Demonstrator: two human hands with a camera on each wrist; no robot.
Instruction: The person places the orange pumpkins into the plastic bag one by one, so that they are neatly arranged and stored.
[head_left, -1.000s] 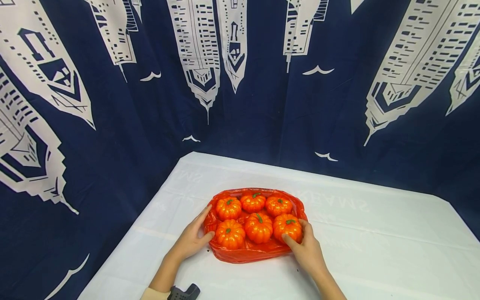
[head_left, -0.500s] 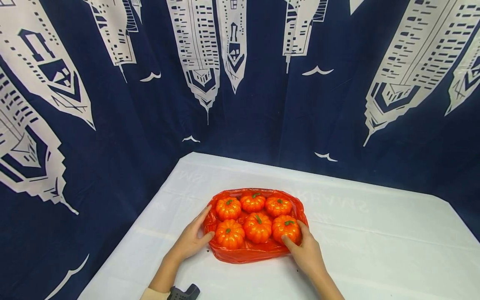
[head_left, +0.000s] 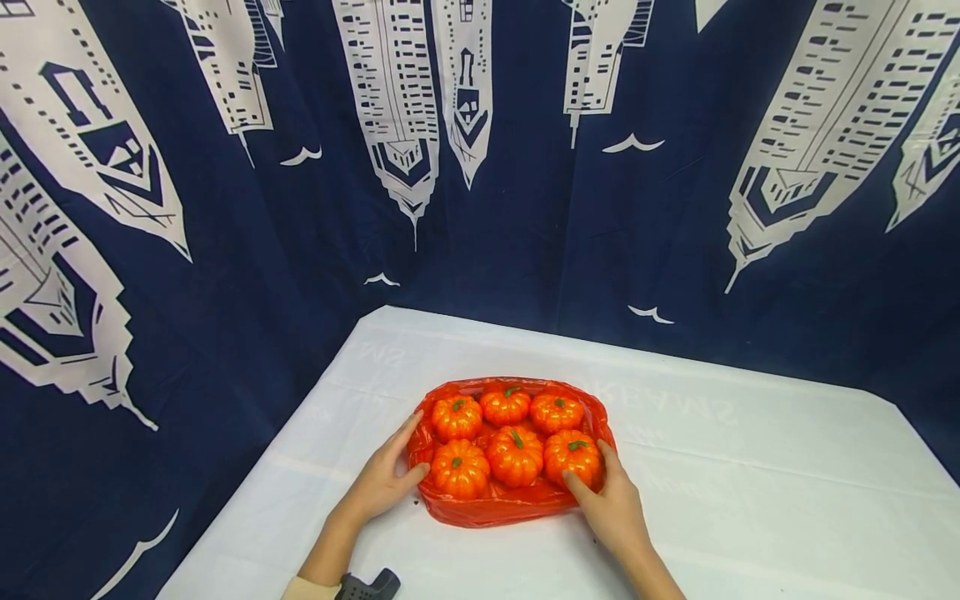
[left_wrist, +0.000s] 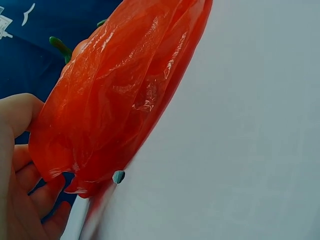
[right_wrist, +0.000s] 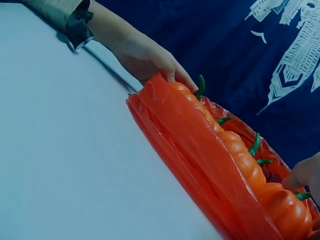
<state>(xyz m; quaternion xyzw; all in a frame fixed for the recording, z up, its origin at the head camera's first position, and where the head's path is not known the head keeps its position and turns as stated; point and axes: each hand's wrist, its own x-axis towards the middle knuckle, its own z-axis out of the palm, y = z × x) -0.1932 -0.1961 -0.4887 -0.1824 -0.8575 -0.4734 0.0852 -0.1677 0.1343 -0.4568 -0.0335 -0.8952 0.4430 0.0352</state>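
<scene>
Several small orange pumpkins with green stems sit in two rows inside a low, red plastic bag (head_left: 495, 510) with its top spread wide. At the bag's left end, my left hand (head_left: 381, 479) holds its side, thumb near the front and fingers farther back. The left wrist view shows the crinkled red plastic (left_wrist: 115, 100) between that thumb and the fingers. My right hand (head_left: 617, 504) grips the front right pumpkin (head_left: 572, 457), thumb on its near side and fingers at its right. In the right wrist view, part of the right hand (right_wrist: 307, 175) touches a pumpkin (right_wrist: 282, 212).
The bag stands on a white-covered table (head_left: 750, 483). Behind it hangs a dark blue cloth (head_left: 510, 250) printed with white buildings and birds. A dark device (head_left: 367, 585) sits on the left wrist, beside a pale sleeve (head_left: 309, 588).
The front right and front middle pumpkins have shifted very slightly left, the right hand moving with the former. The left hand keeps its place on the bag.
</scene>
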